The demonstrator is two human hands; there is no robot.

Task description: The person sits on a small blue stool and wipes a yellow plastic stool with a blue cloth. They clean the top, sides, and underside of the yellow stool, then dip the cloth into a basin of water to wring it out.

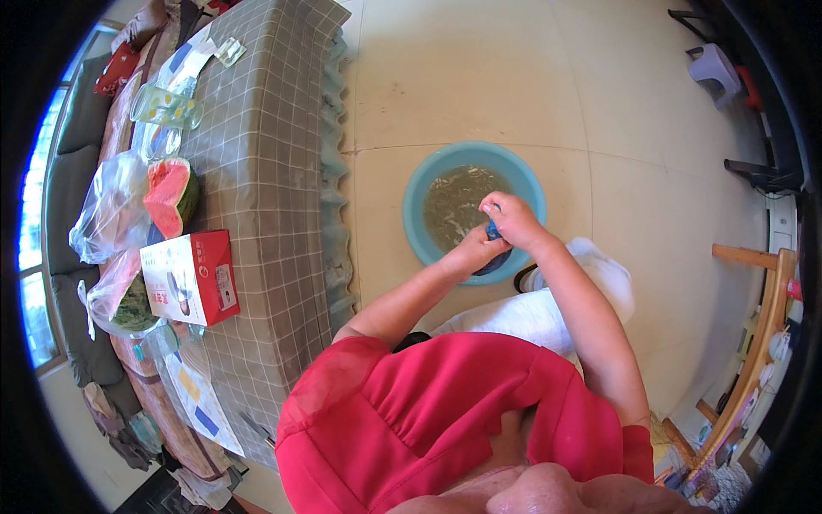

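A light-blue plastic basin (417,218) stands on the tiled floor, with cloudy water (459,199) in it. Over its near right side, my left hand (478,249) and my right hand (514,218) are close together, gripping a dark blue wet cloth (493,231). Part of the cloth bulges out below my hands, against the basin's near inner wall. The fingers of my right hand are curled at the cloth's upper end, and my left hand is wrapped around it lower down. My palms hide much of the cloth.
Left of the basin is a table with a checked tablecloth (289,193), bearing a cut watermelon (186,199), a red and white box (215,276) and a patterned glass (167,108). A purple stool (716,74) is at the upper right, a wooden rack (764,334) at the right.
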